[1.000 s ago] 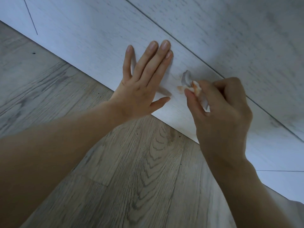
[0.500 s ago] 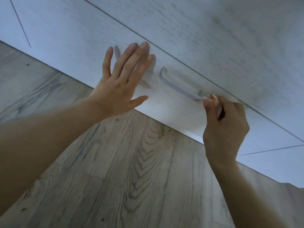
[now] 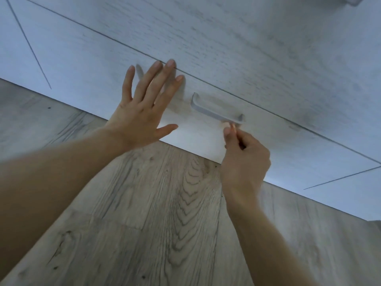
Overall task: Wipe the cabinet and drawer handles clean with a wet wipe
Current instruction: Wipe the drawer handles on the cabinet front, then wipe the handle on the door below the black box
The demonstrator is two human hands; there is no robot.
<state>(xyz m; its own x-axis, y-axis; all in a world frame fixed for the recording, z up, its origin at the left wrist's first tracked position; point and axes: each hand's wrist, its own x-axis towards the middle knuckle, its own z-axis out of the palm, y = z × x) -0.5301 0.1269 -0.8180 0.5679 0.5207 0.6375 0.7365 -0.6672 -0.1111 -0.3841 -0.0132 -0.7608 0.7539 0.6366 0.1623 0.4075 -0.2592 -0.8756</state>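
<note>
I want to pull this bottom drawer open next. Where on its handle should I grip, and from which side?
Grip the handle on its straight middle bar, fingers hooking behind it from below. It is a bow handle standing off the drawer front on two end posts, so the middle is open.

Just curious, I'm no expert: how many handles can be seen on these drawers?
2. One handle on the lowest drawer front, by the right hand; a corner of a second handle at the top right edge. Others may lie out of view.
</note>
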